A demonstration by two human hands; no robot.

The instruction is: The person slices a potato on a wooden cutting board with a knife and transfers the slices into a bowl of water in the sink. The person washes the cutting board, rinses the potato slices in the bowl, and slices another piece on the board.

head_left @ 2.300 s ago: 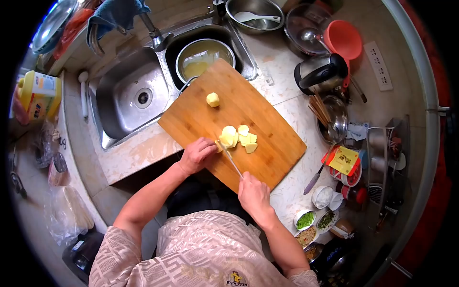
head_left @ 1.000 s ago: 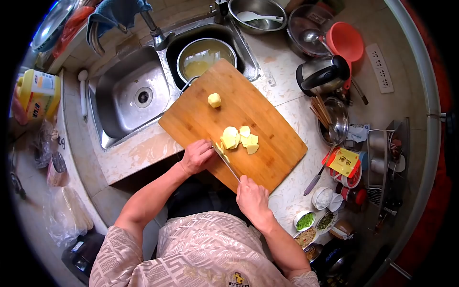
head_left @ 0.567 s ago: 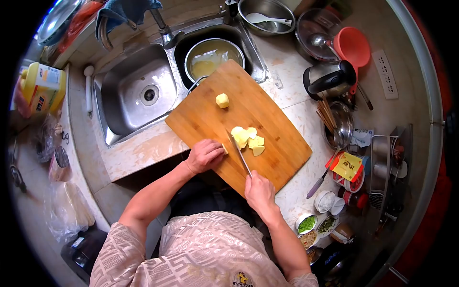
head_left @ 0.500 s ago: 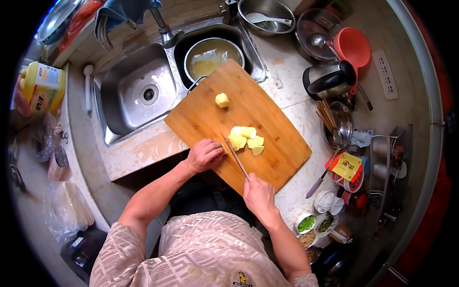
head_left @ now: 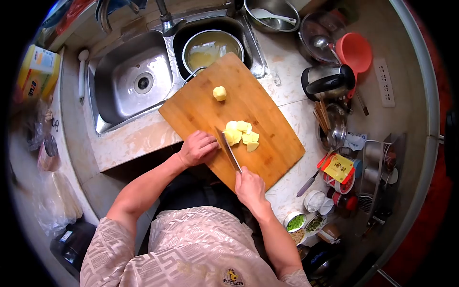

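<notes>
My right hand (head_left: 250, 185) grips a kitchen knife (head_left: 230, 152) by its handle, the blade slanting up and left across a wooden cutting board (head_left: 272, 143). Just left of the blade, my left hand (head_left: 198, 148) rests at the board's near edge with its fingers curled in; what they hold, if anything, is hidden. To the right of the blade lies a loose heap of pale yellow cut pieces (head_left: 243, 132), which look like peeled potato. Farther up the board sits one whole peeled potato (head_left: 219, 93).
Behind the board is a double sink (head_left: 129, 86), with a metal basin (head_left: 210, 50) of cloudy water. On the right stand a kettle (head_left: 330, 81), a red ladle (head_left: 354, 52), a knife with a grey handle (head_left: 308, 185) and small bowls, one with chopped greens (head_left: 295, 222).
The view has shifted slightly. The knife blade has turned steeper and lies closer to my left fingers, along the left side of the cut pieces. The heap's pieces sit slightly differently.
</notes>
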